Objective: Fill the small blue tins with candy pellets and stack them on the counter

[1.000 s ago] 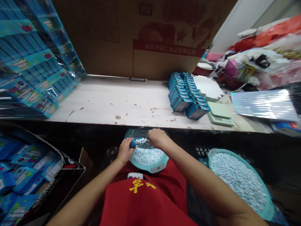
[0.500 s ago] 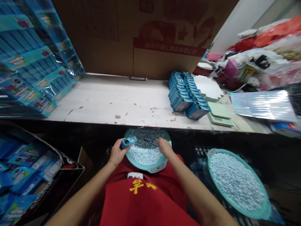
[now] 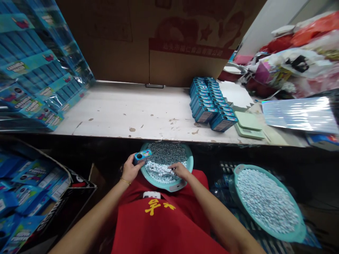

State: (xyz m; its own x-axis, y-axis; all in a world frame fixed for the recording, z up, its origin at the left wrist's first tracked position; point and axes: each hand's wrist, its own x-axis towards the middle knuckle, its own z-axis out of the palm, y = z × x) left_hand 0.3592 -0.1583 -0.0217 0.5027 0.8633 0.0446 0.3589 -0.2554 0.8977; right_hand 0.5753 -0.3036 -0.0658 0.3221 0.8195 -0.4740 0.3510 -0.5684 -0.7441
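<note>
My left hand (image 3: 130, 170) is closed around a small blue candy box (image 3: 143, 156), held tilted over the left side of a turquoise basin (image 3: 189, 157). Pale blue and white pellet candies (image 3: 168, 152) fill that basin, which rests at my lap under the table edge. My right hand (image 3: 180, 170) is low over the candies, its fingers closed on the handle of a small scoop (image 3: 173, 169). The scoop's head cannot be made out among a raised band of pale candies that stretches towards the box.
A second turquoise basin (image 3: 300, 225) of candies stands at right. Blue boxes stand in rows (image 3: 209, 106) on the white table (image 3: 132, 109), beside a pale green scale (image 3: 249, 125). A carton (image 3: 59, 208) of blue boxes is at left; wrapped display packs (image 3: 34, 70) are stacked above.
My right hand has moved left and slightly towards me, bringing the scoop from the basin's far part to its middle. My left hand still holds the box, nearly in place.
</note>
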